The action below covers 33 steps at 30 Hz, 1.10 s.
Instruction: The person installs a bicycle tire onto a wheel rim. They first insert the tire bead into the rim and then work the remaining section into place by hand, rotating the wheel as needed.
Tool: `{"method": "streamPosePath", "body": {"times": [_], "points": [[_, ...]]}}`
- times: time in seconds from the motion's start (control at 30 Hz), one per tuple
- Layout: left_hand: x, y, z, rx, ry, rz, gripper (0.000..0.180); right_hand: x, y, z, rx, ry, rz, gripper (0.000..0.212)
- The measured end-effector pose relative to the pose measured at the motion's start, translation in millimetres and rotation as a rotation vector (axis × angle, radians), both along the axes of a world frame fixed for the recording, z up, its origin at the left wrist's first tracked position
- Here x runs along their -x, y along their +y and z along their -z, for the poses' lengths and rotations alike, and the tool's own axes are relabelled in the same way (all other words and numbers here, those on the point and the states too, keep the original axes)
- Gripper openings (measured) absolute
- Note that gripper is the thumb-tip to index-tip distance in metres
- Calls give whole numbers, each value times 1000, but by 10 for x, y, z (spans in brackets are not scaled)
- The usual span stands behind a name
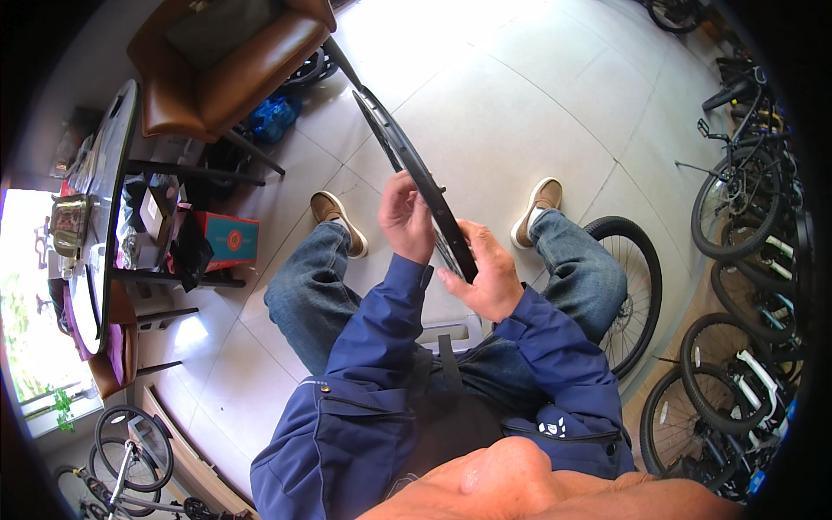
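Between our fingers, we are holding a thin black bicycle rim (416, 169), smooth and curved: left hand (406, 217) curled around its upper edge, right hand (485, 273) gripping it from below, above pale floor tiles (520, 113).

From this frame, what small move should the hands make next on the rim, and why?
Probably turn the black wheel rim a little further through both hands. The left hand and right hand grip one near section, so the rest stays out of reach.
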State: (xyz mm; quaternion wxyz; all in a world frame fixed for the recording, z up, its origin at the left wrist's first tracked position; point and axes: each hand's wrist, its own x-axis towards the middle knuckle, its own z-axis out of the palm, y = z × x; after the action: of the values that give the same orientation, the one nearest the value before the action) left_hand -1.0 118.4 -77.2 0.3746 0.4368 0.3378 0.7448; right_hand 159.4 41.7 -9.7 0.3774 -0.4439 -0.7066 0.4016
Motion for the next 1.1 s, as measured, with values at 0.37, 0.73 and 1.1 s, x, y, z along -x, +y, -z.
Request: {"method": "streamPosePath", "body": {"times": [0.37, 0.73, 1.1], "points": [[186, 297, -160, 101, -10, 3, 11, -25, -129, 167, 249, -176, -94, 83], [440, 425, -146, 195, 157, 145, 22, -44, -84, 62, 223, -150, -122, 56], [592, 54, 142, 315, 72, 143, 24, -24, -30, 234, 12, -104, -22, 50]]}}
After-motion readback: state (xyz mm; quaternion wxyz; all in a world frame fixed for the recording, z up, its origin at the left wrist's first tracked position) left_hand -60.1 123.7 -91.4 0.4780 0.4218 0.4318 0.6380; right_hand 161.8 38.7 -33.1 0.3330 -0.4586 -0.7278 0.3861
